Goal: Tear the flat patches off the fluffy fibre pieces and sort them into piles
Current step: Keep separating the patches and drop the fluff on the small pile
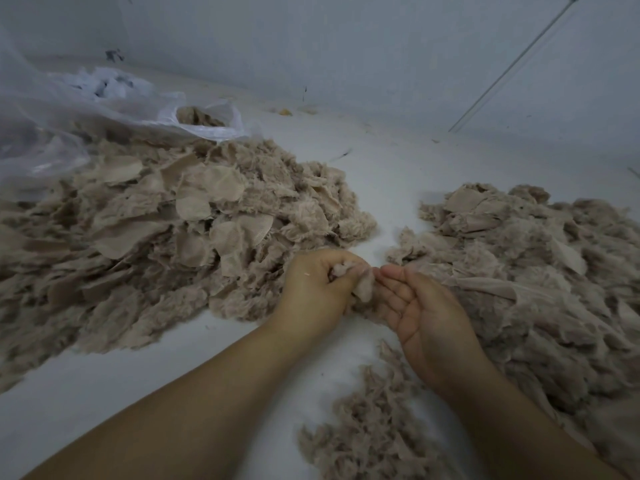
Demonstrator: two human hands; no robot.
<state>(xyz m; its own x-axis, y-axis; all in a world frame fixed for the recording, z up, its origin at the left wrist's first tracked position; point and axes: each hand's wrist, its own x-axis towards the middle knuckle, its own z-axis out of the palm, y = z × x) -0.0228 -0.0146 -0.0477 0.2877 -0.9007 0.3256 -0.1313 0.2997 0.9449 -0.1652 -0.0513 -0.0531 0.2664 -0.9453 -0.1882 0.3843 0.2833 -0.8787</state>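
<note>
Pale walls and a white tabletop (pixel 398 174) frame the work, and at its middle a small fluffy fibre piece (pixel 362 284) is held between both hands. It is pinched by the curled fingers of the left hand (pixel 317 289), knuckles up, which seems meant to anchor the tuft. The right hand (pixel 415 306) is turned palm up with its fingers loosely extended, their tips meeting the piece at its edge; whether a patch is actually caught there cannot be told. Just beyond the left hand a large heap (pixel 166 230) is spread, in which many flat, ribbed patches are still seen on the fluff, so it is judged to be unsorted stock kept within easy reach. To the right a second pile (pixel 526 265) is laid, well apart across a bare strip, probably so the sorts are not mixed. Nearer the body a smaller scatter of fluff (pixel 374 427) lies. A clear plastic bag (pixel 204 123) holding more pieces is slumped behind the heap.
</note>
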